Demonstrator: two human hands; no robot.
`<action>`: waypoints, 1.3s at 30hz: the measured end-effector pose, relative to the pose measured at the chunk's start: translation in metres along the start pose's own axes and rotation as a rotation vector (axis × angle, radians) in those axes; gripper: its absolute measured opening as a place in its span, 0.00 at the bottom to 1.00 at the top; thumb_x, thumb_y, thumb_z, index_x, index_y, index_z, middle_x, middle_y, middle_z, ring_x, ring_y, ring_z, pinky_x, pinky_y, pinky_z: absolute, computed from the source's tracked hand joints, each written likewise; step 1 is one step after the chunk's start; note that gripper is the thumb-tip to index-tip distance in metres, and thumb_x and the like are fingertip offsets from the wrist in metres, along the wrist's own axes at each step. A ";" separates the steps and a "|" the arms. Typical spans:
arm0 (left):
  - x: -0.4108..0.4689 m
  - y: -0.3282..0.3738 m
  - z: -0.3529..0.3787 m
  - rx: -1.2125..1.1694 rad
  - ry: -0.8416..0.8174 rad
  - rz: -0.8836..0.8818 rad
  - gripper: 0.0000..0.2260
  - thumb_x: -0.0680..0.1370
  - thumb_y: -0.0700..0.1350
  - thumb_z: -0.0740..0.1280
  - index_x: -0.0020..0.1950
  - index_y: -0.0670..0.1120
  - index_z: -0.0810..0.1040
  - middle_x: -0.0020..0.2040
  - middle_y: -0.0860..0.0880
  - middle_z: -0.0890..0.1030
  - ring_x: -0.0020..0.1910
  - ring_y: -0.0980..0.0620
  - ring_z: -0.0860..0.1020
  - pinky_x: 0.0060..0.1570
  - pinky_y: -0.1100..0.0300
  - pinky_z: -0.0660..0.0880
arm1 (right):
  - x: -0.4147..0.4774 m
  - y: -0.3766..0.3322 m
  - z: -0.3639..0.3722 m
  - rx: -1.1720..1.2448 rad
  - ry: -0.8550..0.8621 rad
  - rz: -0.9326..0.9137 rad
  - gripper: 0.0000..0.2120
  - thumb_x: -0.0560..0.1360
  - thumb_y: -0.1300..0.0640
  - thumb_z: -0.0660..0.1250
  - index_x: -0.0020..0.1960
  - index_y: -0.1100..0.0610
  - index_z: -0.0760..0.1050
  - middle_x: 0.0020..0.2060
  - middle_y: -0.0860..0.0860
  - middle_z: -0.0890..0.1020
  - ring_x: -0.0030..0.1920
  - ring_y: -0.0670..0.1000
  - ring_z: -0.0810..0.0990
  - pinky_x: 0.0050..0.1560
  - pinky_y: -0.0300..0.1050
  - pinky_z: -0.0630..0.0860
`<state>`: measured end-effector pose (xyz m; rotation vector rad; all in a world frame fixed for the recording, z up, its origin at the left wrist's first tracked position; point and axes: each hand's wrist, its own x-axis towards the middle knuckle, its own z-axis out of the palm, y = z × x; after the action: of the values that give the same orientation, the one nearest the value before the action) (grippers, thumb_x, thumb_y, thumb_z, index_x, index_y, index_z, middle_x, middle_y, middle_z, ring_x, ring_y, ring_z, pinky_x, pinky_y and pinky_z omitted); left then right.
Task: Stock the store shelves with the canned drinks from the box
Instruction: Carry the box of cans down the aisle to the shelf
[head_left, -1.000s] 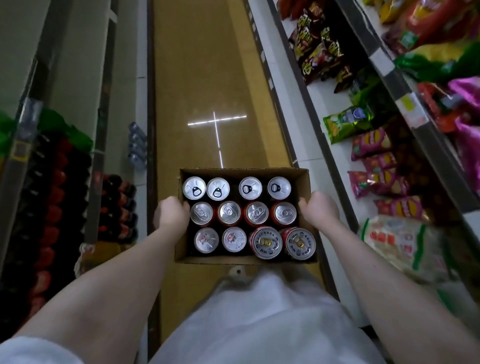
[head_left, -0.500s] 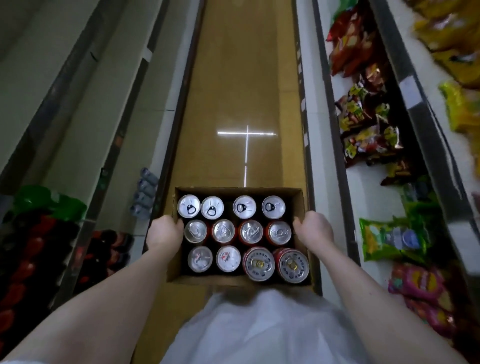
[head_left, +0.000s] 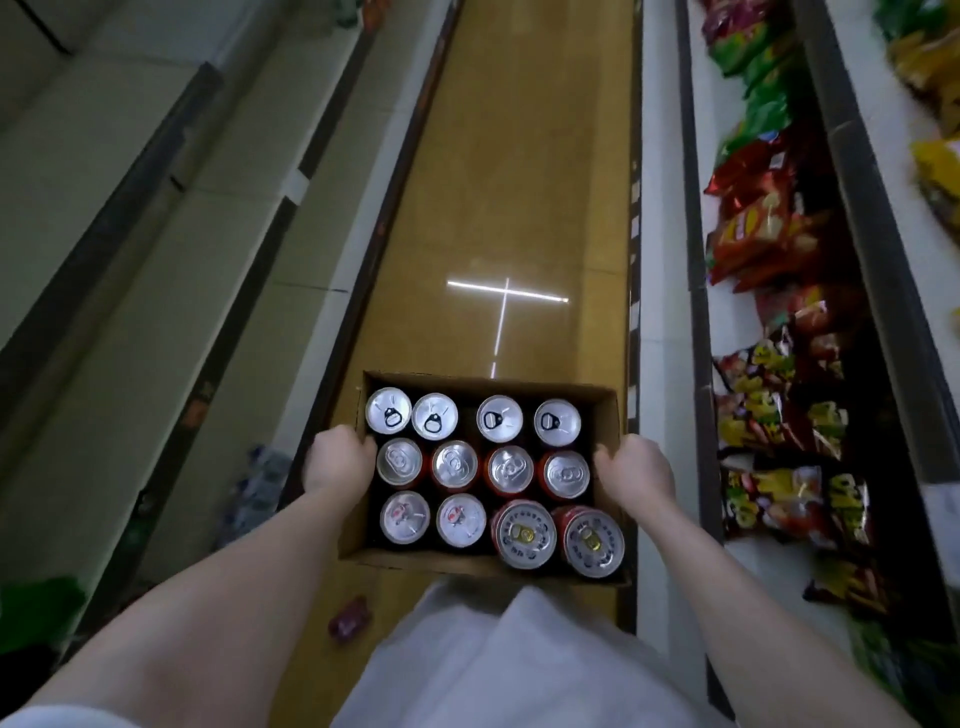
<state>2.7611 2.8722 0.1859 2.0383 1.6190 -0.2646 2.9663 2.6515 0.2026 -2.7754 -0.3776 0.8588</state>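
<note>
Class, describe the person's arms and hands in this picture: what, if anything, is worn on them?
The left arm and right arm are bare. The left hand and right hand wear no gloves; no watch, band or ring shows. A white sleeve edge shows at the left arm's upper end, like the white garment on the body.
</note>
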 end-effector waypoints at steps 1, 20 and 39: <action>0.026 0.017 -0.009 -0.016 0.001 0.006 0.12 0.77 0.45 0.61 0.37 0.39 0.74 0.39 0.41 0.78 0.40 0.40 0.78 0.41 0.53 0.76 | 0.022 -0.018 -0.009 0.008 0.006 -0.002 0.12 0.78 0.52 0.60 0.41 0.59 0.70 0.33 0.52 0.73 0.38 0.55 0.76 0.36 0.44 0.72; 0.392 0.244 -0.115 -0.021 0.112 -0.056 0.14 0.78 0.44 0.62 0.33 0.41 0.69 0.38 0.41 0.76 0.37 0.43 0.74 0.38 0.55 0.71 | 0.385 -0.276 -0.110 0.019 -0.008 -0.023 0.13 0.79 0.51 0.59 0.41 0.59 0.70 0.31 0.51 0.71 0.36 0.55 0.74 0.33 0.43 0.69; 0.727 0.339 -0.023 0.070 0.010 0.046 0.15 0.79 0.46 0.61 0.45 0.35 0.78 0.44 0.36 0.80 0.40 0.40 0.76 0.38 0.55 0.70 | 0.691 -0.379 -0.023 0.025 -0.023 0.181 0.16 0.78 0.49 0.60 0.40 0.60 0.72 0.39 0.58 0.79 0.44 0.60 0.81 0.44 0.53 0.78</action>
<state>3.2733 3.4492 -0.0345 2.1296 1.5873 -0.2993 3.4625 3.2166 -0.0360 -2.8105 -0.1192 0.9288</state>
